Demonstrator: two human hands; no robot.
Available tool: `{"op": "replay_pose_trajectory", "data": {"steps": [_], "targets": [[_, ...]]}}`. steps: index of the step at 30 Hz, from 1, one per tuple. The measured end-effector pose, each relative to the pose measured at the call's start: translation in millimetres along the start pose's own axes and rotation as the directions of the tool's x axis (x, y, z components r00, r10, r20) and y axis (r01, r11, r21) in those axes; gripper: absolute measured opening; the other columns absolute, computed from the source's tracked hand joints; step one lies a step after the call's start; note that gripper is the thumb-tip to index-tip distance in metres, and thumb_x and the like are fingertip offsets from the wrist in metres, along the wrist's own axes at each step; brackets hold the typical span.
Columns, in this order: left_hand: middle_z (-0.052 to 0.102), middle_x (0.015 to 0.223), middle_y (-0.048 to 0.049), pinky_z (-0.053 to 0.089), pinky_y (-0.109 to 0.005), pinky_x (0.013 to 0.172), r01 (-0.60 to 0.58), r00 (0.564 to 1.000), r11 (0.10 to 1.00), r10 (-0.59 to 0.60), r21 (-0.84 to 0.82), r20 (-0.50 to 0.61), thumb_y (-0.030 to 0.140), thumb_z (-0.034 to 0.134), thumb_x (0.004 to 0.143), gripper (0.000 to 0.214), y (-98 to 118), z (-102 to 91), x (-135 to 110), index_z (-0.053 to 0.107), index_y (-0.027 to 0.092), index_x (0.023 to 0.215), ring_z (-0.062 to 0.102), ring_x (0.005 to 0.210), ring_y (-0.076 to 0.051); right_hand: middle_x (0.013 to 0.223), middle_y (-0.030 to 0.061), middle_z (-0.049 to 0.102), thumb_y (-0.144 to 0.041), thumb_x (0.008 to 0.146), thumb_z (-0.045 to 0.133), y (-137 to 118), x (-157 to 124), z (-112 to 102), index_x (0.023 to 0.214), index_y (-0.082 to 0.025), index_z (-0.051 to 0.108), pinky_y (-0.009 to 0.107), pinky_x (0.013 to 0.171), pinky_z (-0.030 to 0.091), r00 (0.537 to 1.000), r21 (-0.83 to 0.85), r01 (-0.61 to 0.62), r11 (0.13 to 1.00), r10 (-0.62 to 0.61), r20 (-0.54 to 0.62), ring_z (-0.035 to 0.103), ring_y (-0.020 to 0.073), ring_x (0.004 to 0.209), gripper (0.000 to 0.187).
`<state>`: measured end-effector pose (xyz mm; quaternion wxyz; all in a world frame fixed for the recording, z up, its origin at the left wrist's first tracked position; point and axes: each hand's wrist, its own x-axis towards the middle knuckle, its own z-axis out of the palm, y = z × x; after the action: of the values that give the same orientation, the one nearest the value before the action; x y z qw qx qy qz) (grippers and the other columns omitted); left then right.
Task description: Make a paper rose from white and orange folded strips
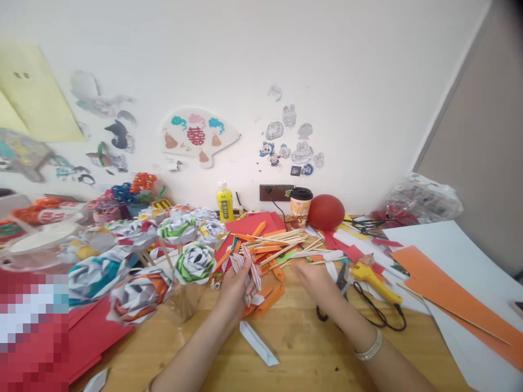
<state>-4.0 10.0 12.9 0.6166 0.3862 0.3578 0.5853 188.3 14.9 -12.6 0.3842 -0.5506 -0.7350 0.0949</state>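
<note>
My left hand (236,283) is closed around a bundle of folded red-and-white paper pieces (250,271), held upright above the wooden table (302,337). My right hand (314,281) reaches forward over the table with fingers stretched out, blurred, close to the orange paper strips (274,272) and the pile of thin wooden sticks (281,242). Nothing shows in the right hand. A single folded white paper piece (259,343) lies on the table between my forearms. A bracelet sits on my right wrist.
Several paper roses on sticks (163,256) crowd the left. Scissors (347,288) and a yellow glue gun (373,279) lie right of my right hand. Behind stand a yellow bottle (224,202), a paper cup (300,207) and a red balloon (326,212). Large white and orange sheets (453,288) cover the right.
</note>
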Motion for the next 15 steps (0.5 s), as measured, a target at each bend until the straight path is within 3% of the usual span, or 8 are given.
{"op": "replay_pose_trajectory", "data": {"steps": [2,4,5,7,9,11,15], "targets": [[0.055,0.051,0.0056,0.026,-0.012,0.031,-0.026,1.000,1.000,0.026,0.007,0.011,0.044,0.061,0.067,0.032,1,-2.4,1,0.049,0.015,0.072,0.027,0.029,0.001,0.063,0.0042,0.063,-0.025,0.082,0.042,13,6,-10,0.075,-0.019,0.064,0.026,0.059,0.039,0.993,-0.117,-0.114,0.987,0.111,-0.034,0.056,0.0172,0.059,0.023],[0.054,0.050,0.0058,0.025,-0.013,0.030,0.000,0.998,0.999,-0.004,0.050,0.065,0.045,0.060,0.069,0.032,-1,-2.1,-1,0.050,0.015,0.075,0.027,0.028,0.000,0.081,0.0073,0.065,-0.029,0.084,0.041,14,8,-17,0.092,-0.018,0.062,0.029,0.065,0.042,0.993,-0.052,-0.115,0.992,0.113,-0.034,0.058,0.0192,0.071,0.026],[0.053,0.049,0.0057,0.025,-0.013,0.029,0.029,0.994,0.996,-0.037,0.079,0.102,0.046,0.059,0.069,0.032,-4,-1.0,-2,0.050,0.015,0.075,0.027,0.027,0.000,0.090,0.0079,0.063,-0.033,0.083,0.043,10,7,-18,0.106,-0.019,0.057,0.030,0.067,0.043,0.997,0.048,-0.082,0.995,0.082,0.005,0.058,0.0193,0.076,0.030],[0.049,0.044,0.0067,0.025,-0.014,0.029,0.056,0.982,0.993,-0.074,0.106,0.171,0.046,0.057,0.071,0.033,-9,2.1,-6,0.051,0.014,0.072,0.026,0.026,-0.001,0.111,0.0089,0.056,-0.040,0.077,0.053,-5,1,-15,0.128,-0.021,0.037,0.032,0.072,0.045,0.993,0.255,0.027,0.967,-0.056,0.108,0.057,0.0197,0.086,0.056],[0.049,0.043,0.0064,0.026,-0.014,0.030,0.073,0.974,0.992,-0.093,0.102,0.207,0.046,0.055,0.072,0.033,-12,5.5,-10,0.052,0.013,0.069,0.026,0.027,-0.001,0.131,0.0094,0.039,-0.043,0.065,0.067,-23,-6,-7,0.134,-0.024,0.023,0.038,0.089,0.038,0.941,0.334,0.159,0.929,-0.245,0.234,0.044,0.0246,0.112,0.084],[0.049,0.044,0.0060,0.027,-0.014,0.031,0.091,0.972,0.992,-0.108,0.089,0.208,0.046,0.056,0.071,0.034,-13,8.0,-12,0.051,0.013,0.067,0.026,0.027,0.000,0.138,0.0069,0.028,-0.043,0.066,0.066,-38,-11,-1,0.135,-0.027,0.021,0.042,0.099,0.027,0.915,0.348,0.205,0.915,-0.305,0.263,0.028,0.0254,0.125,0.084],[0.051,0.045,0.0054,0.027,-0.013,0.030,0.118,0.966,0.988,-0.137,0.095,0.220,0.047,0.058,0.069,0.034,-12,9.7,-15,0.051,0.014,0.068,0.026,0.028,0.000,0.142,0.0050,0.020,-0.041,0.067,0.066,-49,-14,-1,0.135,-0.029,0.018,0.043,0.103,0.020,0.908,0.337,0.227,0.914,-0.324,0.266,0.017,0.0245,0.129,0.084]]}}
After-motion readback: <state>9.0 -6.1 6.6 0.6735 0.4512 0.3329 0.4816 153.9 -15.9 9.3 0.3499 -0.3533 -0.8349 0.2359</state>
